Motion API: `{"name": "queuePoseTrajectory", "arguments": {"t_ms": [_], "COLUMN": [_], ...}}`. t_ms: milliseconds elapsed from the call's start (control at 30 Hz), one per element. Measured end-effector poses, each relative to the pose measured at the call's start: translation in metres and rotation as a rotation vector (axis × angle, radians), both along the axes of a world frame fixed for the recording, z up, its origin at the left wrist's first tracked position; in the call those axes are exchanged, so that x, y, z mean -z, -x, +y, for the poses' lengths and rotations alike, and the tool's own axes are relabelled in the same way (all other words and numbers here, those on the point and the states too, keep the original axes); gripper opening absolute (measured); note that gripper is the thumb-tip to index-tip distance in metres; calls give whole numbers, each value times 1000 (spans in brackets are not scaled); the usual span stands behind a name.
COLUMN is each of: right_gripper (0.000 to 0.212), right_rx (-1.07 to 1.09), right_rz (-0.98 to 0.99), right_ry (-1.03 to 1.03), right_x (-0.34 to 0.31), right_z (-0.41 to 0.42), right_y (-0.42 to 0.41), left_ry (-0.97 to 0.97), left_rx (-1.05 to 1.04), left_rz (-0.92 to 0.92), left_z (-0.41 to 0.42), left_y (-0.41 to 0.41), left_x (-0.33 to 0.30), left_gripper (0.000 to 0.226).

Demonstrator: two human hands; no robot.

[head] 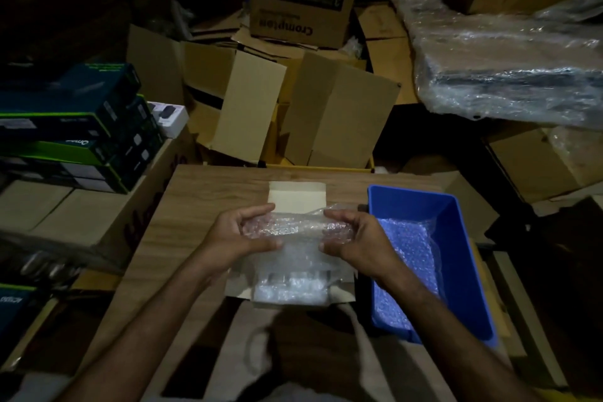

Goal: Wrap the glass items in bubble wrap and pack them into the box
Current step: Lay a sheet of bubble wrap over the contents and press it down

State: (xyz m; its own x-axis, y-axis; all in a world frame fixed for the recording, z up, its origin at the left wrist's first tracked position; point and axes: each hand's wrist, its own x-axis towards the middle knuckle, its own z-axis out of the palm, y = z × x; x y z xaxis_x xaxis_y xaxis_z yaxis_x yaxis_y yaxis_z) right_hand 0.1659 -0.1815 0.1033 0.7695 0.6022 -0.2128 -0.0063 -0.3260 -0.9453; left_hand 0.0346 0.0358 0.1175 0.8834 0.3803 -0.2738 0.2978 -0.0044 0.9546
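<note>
wrapping looks nearly done: left hand (235, 235) and right hand (355, 238) curl their fingers round the ends of a bubble-wrapped bundle (293, 230), held over the open box (295, 199) on the surface (195, 206). next, probably lowering it inside.

Hands showing: two, left (239, 233) and right (354, 238). Bubble-wrapped bundle (293, 227) sitting between them: one. Small open box (295, 197) lying on the table (195, 199): one, with one wrapped bundle (290, 290) resting inside. Blue tub (456, 238) standing at the right: one, holding bubble wrap (404, 258). Green-edged cartons (75, 127) stacking at the left: at least four. Large wrapped slab (509, 75) lying beyond: one. Brown cartons piling behind: too many to count.
</note>
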Motion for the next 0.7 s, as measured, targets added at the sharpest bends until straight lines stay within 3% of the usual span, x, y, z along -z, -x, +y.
{"name": "queuePoseTrajectory", "arguments": {"t_ms": [100,167,233,367,467,567,700], "right_gripper": [79,79,66,16,14,23,43], "right_rx": [-13,-44,-78,-109,-121,-125,123], "right_rz": [-15,-15,-27,-201,-183,135,211], "right_ry": [92,134,167,334,201,-106,-187], "right_x": [4,5,4,1,-6,-20,1], "right_z": [0,-3,-8,-9,-11,-16,-4], "right_y": [-5,-7,-8,-3,-7,-8,-7], "left_ry": [-383,-457,-425,-447,-453,-155,-118], "left_rx": [24,52,85,131,142,137,131], "left_rz": [117,127,106,100,35,-69,-8], "left_z": [-1,3,7,9,20,13,-3], "left_y": [-2,-4,-4,3,9,11,2], "left_x": [-1,-1,-3,-6,-8,-15,2], "left_gripper": [61,46,31,10,15,25,29]}}
